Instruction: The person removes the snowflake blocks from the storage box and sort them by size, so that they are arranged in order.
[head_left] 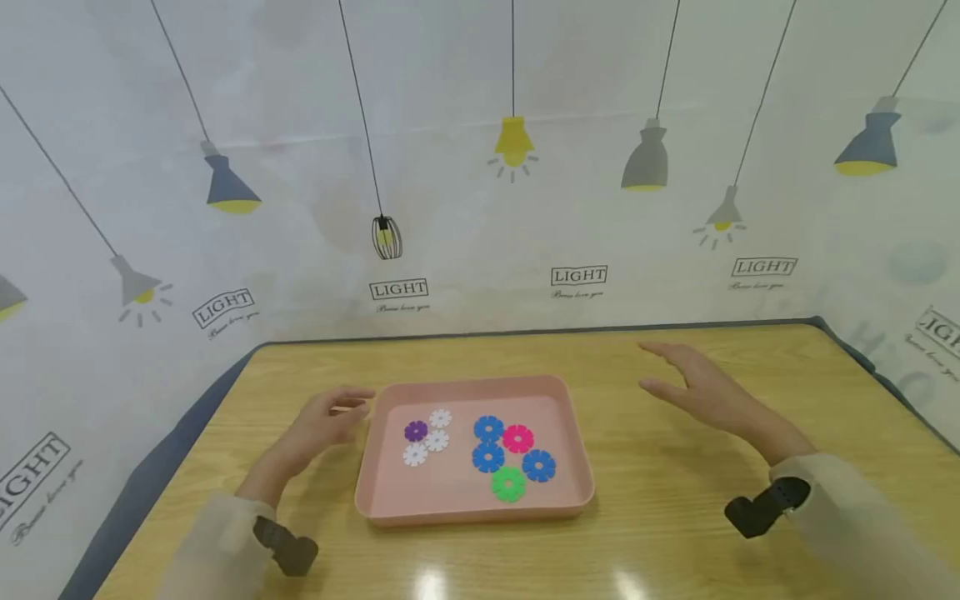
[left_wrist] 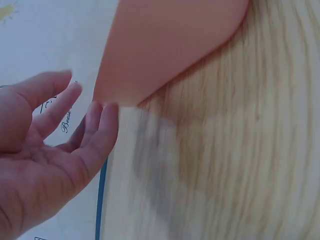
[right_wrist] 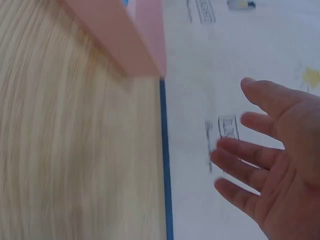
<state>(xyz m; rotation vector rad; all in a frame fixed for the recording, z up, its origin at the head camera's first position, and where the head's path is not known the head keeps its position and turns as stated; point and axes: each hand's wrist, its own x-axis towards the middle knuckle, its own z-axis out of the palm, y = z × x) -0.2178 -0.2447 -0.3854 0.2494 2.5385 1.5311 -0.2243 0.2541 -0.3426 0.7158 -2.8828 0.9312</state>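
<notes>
Two hands, one to each side of a pink tray (head_left: 472,508) near the middle of the table (head_left: 675,517), slightly toward the near edge. Left hand (head_left: 326,425) just beside the tray's left rim, fingers loosely spread, holding nothing, fingertips (left_wrist: 107,112) close to the far-left corner. Right hand (head_left: 701,387) well apart from the right rim, raised, fingers straight and spread, empty. Long axis of the tray running left to right, parallel to the table's near edge. Inside: white discs (head_left: 437,439) and a purple disc (head_left: 416,431) on the left, blue discs (head_left: 488,457), a pink disc (head_left: 517,438) and a green disc (head_left: 508,484) on the right. Nearer hand: the left.
</notes>
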